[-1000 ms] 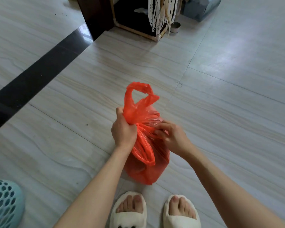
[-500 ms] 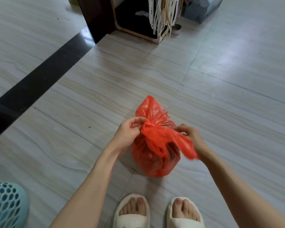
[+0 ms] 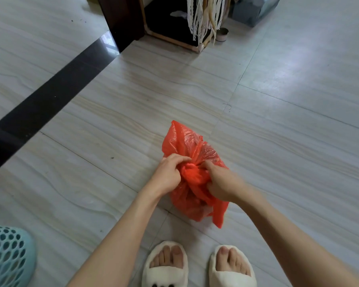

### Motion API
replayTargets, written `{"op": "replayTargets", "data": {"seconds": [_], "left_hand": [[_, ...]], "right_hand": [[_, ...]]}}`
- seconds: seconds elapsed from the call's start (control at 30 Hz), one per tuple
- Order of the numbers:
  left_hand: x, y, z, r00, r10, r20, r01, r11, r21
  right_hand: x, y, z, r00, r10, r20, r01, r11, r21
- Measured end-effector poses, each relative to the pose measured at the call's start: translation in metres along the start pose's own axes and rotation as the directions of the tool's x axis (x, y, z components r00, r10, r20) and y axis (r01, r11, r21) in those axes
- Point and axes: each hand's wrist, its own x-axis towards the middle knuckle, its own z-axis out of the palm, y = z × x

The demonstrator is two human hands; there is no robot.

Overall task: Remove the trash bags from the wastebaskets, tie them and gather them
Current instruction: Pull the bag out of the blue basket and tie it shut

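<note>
A red plastic trash bag [image 3: 187, 141] sits on the tiled floor just ahead of my feet, its top gathered into a bunched knot between my hands. My left hand [image 3: 168, 175] pinches the bunched plastic from the left side. My right hand [image 3: 221, 183] grips a twisted strip of the bag from the right, and the strip's loose end hangs down below that hand. One flap of the bag stands up behind the knot. A teal perforated wastebasket [image 3: 6, 255] shows at the bottom left corner.
My two feet in cream slippers [image 3: 198, 266] stand right behind the bag. A dark wooden cabinet [image 3: 122, 17] with a hanging white fringe [image 3: 203, 15] and a small tin [image 3: 221, 35] is at the far top. A black floor strip [image 3: 50, 96] runs diagonally on the left.
The upright handle loops have been crossed and pulled down into a knot. Both hands have closed in on the bag's top, and the bag sits lower and more compact.
</note>
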Motion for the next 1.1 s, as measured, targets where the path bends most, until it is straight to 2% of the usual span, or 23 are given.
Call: {"op": "replayTargets", "data": {"seconds": [0.13, 0.23, 0.33, 0.43, 0.53, 0.6, 0.67, 0.73, 0.97, 1.1], "left_hand": [[-0.003, -0.005, 0.006, 0.995, 0.070, 0.072, -0.079, 0.989, 0.127], [-0.005, -0.006, 0.018, 0.995, 0.082, 0.054, -0.090, 0.978, 0.187], [-0.009, -0.004, 0.025, 0.986, 0.148, -0.080, -0.121, 0.954, 0.275], [-0.010, 0.003, 0.029, 0.920, 0.306, -0.245, -0.171, 0.876, 0.451], [-0.006, 0.005, 0.032, 0.888, 0.384, -0.254, -0.164, 0.779, 0.605], [-0.005, -0.004, 0.030, 0.874, 0.426, -0.234, -0.168, 0.716, 0.678], [-0.007, -0.014, 0.026, 0.851, 0.484, -0.205, -0.198, 0.657, 0.727], [-0.009, -0.021, 0.020, 0.839, 0.516, -0.175, -0.217, 0.611, 0.761], [-0.021, -0.045, 0.005, 0.835, 0.518, -0.183, -0.157, 0.544, 0.824], [-0.027, -0.058, 0.006, 0.843, 0.506, -0.183, -0.146, 0.542, 0.828]], "right_hand": [[-0.001, 0.012, 0.001, 0.985, 0.041, -0.169, -0.005, 0.978, 0.209], [-0.002, 0.014, 0.004, 0.963, 0.079, -0.257, 0.002, 0.953, 0.301], [-0.003, 0.021, 0.004, 0.928, 0.130, -0.348, 0.001, 0.936, 0.351], [-0.003, 0.024, 0.005, 0.899, 0.181, -0.399, -0.038, 0.940, 0.340], [-0.007, 0.026, 0.005, 0.863, 0.141, -0.486, -0.033, 0.974, 0.224], [-0.012, 0.036, 0.006, 0.822, 0.019, -0.569, -0.012, 1.000, 0.017], [-0.014, 0.052, 0.007, 0.813, -0.122, -0.570, 0.020, 0.983, -0.182], [-0.015, 0.064, 0.005, 0.826, -0.187, -0.532, 0.026, 0.955, -0.296], [-0.019, 0.081, -0.006, 0.863, -0.259, -0.433, 0.063, 0.907, -0.417], [-0.019, 0.082, 0.004, 0.877, -0.268, -0.398, 0.074, 0.896, -0.439]]}}
